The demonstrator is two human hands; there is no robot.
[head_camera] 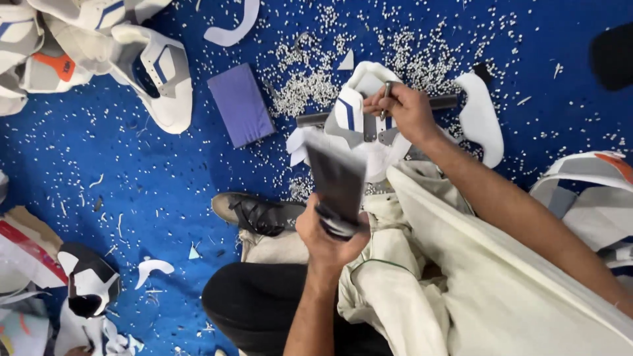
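nearest the camera, the left hand (pixel 328 238) is closing tightly around the lower end of a dark, flat-faced striking tool (pixel 337 184), lifting it so its broad face is hanging just short of the work; the blur on it suggests it is swinging. it is being held by the bottom, probably so the heavy end carries the blow. below that hand, the person's dark-clad knee (pixel 254 303) and a cream cloth (pixel 455 290) are lying over the lap, and a black shoe (pixel 254 212) is resting on the blue floor (pixel 151 191) just to its left.

a little farther out, the right hand (pixel 403 112) is pinching a thin metal punch (pixel 386 97) between fingertips and thumb, standing it nearly upright on a white and grey shoe-upper piece with blue stripes (pixel 356 122). that piece is lying flat on the floor directly under this hand, draped over a dark bar (pixel 310 119), which seems to be serving as a firm backing. the upright grip is likely keeping the punch square to the material.

beyond and around the piece, small white punched bits (pixel 310 86) are scattering thickly toward the far edge of the floor. a purple block (pixel 241 104) is lying to the left of the work, a white cut panel (pixel 481 115) to its right, and a pile of white uppers (pixel 86 53) is sitting in the far left corner.
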